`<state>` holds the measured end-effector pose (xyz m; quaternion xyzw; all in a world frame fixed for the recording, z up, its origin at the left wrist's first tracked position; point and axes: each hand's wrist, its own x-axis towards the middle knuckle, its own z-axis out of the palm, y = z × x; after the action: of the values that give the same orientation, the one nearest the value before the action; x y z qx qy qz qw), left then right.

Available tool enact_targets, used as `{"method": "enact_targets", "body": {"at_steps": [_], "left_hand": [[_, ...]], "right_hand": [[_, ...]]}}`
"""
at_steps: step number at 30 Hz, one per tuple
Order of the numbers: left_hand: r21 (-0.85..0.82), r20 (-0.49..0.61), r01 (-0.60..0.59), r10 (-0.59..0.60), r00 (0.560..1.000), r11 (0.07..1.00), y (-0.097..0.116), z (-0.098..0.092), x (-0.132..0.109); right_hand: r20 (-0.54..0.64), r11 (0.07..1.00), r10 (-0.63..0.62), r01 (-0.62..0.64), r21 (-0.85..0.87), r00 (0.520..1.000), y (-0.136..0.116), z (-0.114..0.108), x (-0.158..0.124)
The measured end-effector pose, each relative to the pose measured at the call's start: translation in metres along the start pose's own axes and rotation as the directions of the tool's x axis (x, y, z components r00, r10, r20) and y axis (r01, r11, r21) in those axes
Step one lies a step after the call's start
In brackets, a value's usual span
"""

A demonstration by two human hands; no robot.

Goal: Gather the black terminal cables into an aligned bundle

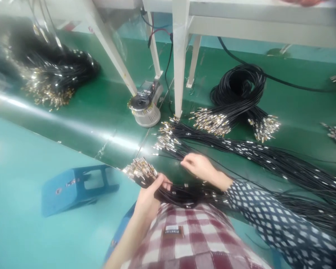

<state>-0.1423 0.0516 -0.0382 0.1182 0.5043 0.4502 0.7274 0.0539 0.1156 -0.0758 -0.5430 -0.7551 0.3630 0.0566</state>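
Observation:
A thick bunch of black cables (179, 194) lies across my lap, its metal connector ends (141, 170) fanned out toward the left. My left hand (154, 190) is closed around this bunch just behind the connectors. To the right, my right hand (198, 166) is closed in a pinch at the near edge of a second spread of black cables (226, 147) on the green floor. Its fingertips appear to grip a thin cable there, though the exact strand is hard to see. The connector tips (166, 138) of that spread lie just beyond my right hand.
A coiled cable bundle (238, 86) rests beyond, near a white table leg (179, 56). A round white device (147, 112) stands on the green floor (109, 101). Another cable heap (61, 74) lies far left. A blue plastic stool (78, 186) is on its side at left.

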Motion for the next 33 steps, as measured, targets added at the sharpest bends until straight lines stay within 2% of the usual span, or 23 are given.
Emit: {"method": "enact_targets", "body": {"at_steps": [2, 4, 8, 11, 13, 18, 23, 26, 30, 33], "left_hand": [[-0.030, 0.006, -0.018, 0.019, 1.000, 0.999, -0.003, -0.004, 0.001], [-0.047, 0.027, -0.046, 0.047, 0.999, 0.998, -0.005, -0.007, 0.002], [-0.012, 0.129, -0.096, 0.097, 0.987, 0.995, -0.004, -0.009, 0.004], [-0.006, 0.196, -0.103, 0.102, 0.975, 0.995, -0.003, -0.009, 0.006], [-0.025, 0.188, -0.104, 0.107, 0.976, 0.994, -0.003, -0.008, 0.007], [-0.047, 0.155, -0.122, 0.128, 0.980, 0.991, -0.005, -0.004, 0.014], [-0.031, 0.172, -0.121, 0.125, 0.977, 0.992, -0.004, -0.002, 0.015], [-0.026, 0.156, -0.119, 0.121, 0.980, 0.993, -0.003, -0.001, 0.014], [-0.020, 0.138, -0.130, 0.132, 0.982, 0.991, -0.004, 0.000, 0.013], [-0.062, 0.085, -0.108, 0.114, 0.990, 0.992, -0.006, 0.001, 0.014]], "right_hand": [[-0.035, 0.972, 0.042, -0.049, -0.231, 0.999, 0.016, 0.011, 0.025], [0.013, 0.940, 0.010, -0.005, -0.341, 1.000, 0.021, 0.027, 0.047], [0.064, 0.920, -0.018, 0.041, -0.390, 0.998, 0.016, 0.054, 0.071], [0.043, 0.914, 0.014, 0.005, -0.406, 0.999, 0.017, 0.055, 0.070], [0.022, 0.913, 0.031, -0.020, -0.407, 0.999, 0.021, 0.049, 0.063], [0.059, 0.918, -0.004, 0.027, -0.395, 0.998, 0.018, 0.048, 0.056], [0.104, 0.928, 0.018, 0.022, -0.372, 0.994, 0.006, 0.069, 0.075], [0.110, 0.951, 0.024, 0.011, -0.308, 0.994, 0.004, 0.072, 0.081], [0.086, 0.988, -0.002, 0.015, -0.151, 0.996, 0.004, 0.053, 0.067], [0.085, 0.998, -0.068, 0.067, 0.011, 0.994, 0.009, 0.025, 0.037]]}}
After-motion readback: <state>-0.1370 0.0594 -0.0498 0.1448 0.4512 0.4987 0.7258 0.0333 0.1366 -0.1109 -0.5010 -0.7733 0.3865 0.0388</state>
